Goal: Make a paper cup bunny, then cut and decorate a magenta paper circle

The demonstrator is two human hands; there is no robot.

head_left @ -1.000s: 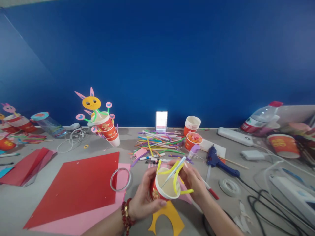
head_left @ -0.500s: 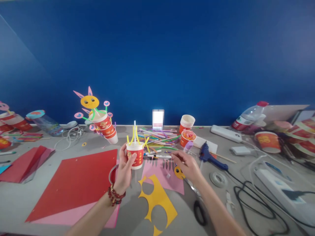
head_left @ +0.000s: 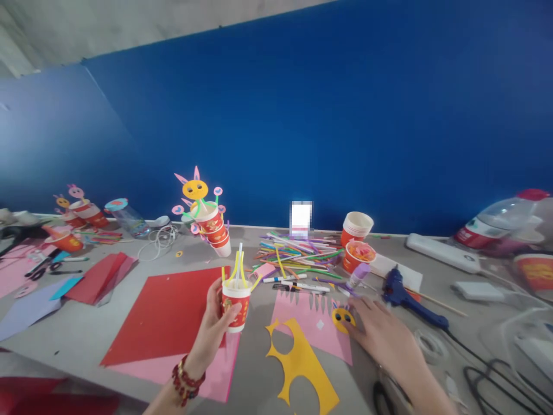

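Note:
My left hand (head_left: 219,317) is wrapped round a red-and-white paper cup (head_left: 235,305), held upright above the table. Yellow pipe cleaners (head_left: 238,268) and a pale straw-like stick stand up out of the cup and over its rim. My right hand (head_left: 380,331) is low over the table at the right edge of a yellow paper bunny face (head_left: 343,319) with small ears. Its thumb meets the face's edge while the fingers stay spread apart. Under the face lies a pink sheet (head_left: 309,331) with spiky cuts along its top. A yellow sheet with round cut-outs (head_left: 298,360) is in front.
A finished bunny figure of stacked cups (head_left: 211,225) stands at the back left. Pipe cleaners (head_left: 298,253) lie heaped mid-table near markers (head_left: 298,284). To the right are cups (head_left: 356,227), a glue stick (head_left: 359,275), a blue glue gun (head_left: 408,300) with its cable, and scissors (head_left: 382,397).
The view has swung left, so things appear further right. My right hand has come down from above the pink sheet to the bunny face's edge. My left hand still holds the cup.

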